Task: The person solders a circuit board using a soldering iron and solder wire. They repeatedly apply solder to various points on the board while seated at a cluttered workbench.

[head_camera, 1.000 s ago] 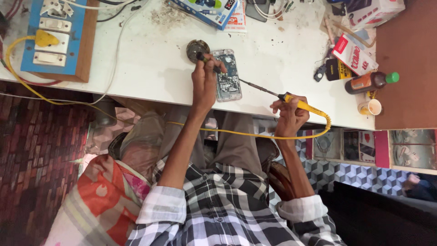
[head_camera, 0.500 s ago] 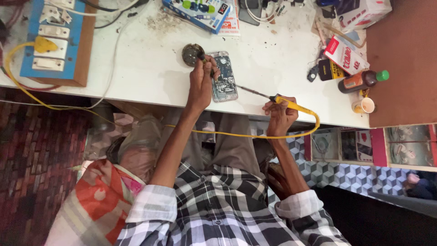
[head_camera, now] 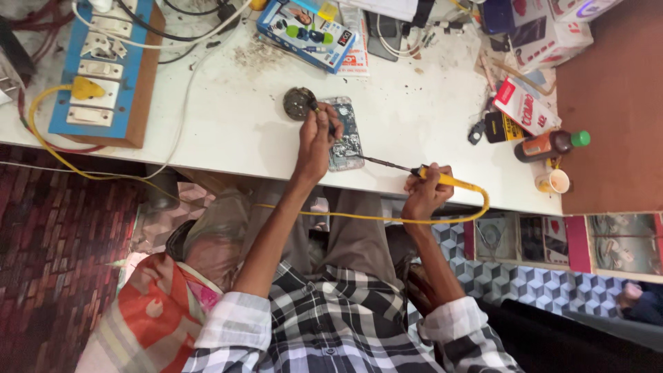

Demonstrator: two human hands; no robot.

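A blue switchboard (head_camera: 103, 69) on a wooden base lies at the white table's (head_camera: 228, 131) left end, a yellow plug (head_camera: 86, 88) in it. A blue packet (head_camera: 309, 33) sits near the far edge. At the right end stand a brown bottle (head_camera: 549, 145) with a green cap and a small cup (head_camera: 554, 182).

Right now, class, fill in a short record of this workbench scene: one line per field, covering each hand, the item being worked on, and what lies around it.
Left hand: left hand rests on the opened phone, holding a thin dark tool I cannot identify
Right hand: right hand grips the yellow-handled soldering iron, tip towards the phone
Work item: opened phone with exposed circuit board, flat on the white tabletop
Beside it: round dark tin
Far left: blue switch board with yellow plug
Far right: brown bottle with green cap
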